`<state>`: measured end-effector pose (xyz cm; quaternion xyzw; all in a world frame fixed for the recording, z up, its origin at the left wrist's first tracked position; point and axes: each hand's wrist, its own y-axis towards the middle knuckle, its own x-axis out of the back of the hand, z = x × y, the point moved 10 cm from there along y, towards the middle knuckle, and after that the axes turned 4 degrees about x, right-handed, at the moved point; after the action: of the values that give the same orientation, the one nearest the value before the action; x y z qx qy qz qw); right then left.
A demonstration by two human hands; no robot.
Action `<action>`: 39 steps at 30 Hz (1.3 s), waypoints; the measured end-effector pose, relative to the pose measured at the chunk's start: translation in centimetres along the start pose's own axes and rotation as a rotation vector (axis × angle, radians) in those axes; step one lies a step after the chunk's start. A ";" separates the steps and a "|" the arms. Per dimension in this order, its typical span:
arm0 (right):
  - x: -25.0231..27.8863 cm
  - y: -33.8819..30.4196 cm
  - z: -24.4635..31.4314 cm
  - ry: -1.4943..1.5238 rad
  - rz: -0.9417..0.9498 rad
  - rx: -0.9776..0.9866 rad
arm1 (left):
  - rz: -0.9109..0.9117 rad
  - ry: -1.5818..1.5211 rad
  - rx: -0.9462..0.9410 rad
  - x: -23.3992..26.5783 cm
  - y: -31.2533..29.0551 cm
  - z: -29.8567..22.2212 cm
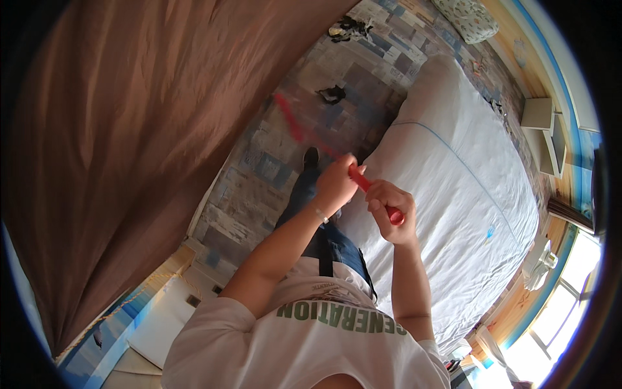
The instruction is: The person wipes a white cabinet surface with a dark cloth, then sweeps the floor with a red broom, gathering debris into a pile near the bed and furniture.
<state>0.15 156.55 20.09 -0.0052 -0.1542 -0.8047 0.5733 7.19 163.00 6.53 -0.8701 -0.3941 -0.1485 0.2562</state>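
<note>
A red broom slants down and away from me; its far end is smeared by motion over the floor. My left hand wraps round the handle lower down. Nearer the top end, my right hand is closed on the same handle, whose round tip pokes out past the fist. Beyond the broom lies a crumpled black scrap on the patchwork-patterned floor. Farther off sits a heap of black and pale scraps.
A bed with a white sheet fills the right side, close to my legs. On the left hangs a large brown curtain. A patterned pillow lies at the far right, near a white wall shelf.
</note>
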 end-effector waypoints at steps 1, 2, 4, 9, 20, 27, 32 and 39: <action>0.3 0.0 -1.4 0.073 -0.035 -0.047 | 0.008 0.068 0.031 -0.1 0.3 1.5; 0.5 -0.4 -3.6 0.101 -0.132 -0.230 | 0.014 0.137 0.063 0.0 0.9 3.1; -1.4 -0.4 -7.8 0.220 -0.112 -0.456 | 0.044 0.188 0.225 0.7 1.6 7.2; -5.7 1.4 -13.7 0.199 0.063 -0.483 | 0.057 0.211 0.251 0.7 4.0 13.3; 6.1 12.8 -9.3 -0.218 -0.057 -0.395 | 0.149 -0.131 0.009 -5.4 16.6 -0.7; 5.8 15.0 -7.3 -0.476 0.115 -0.162 | 0.317 -0.247 -0.200 -8.0 20.6 -4.7; 9.5 13.5 -3.4 -0.319 -0.086 -0.130 | 0.323 -0.001 -0.181 -5.9 17.3 -9.8; 10.3 13.5 -7.9 -0.068 0.026 -0.296 | 0.227 -0.169 0.130 -8.5 15.2 -2.7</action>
<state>10.41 141.05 17.70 -0.1189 -0.0532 -0.8105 0.5710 13.15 147.80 -0.15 -0.8999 -0.3224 -0.0188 0.2930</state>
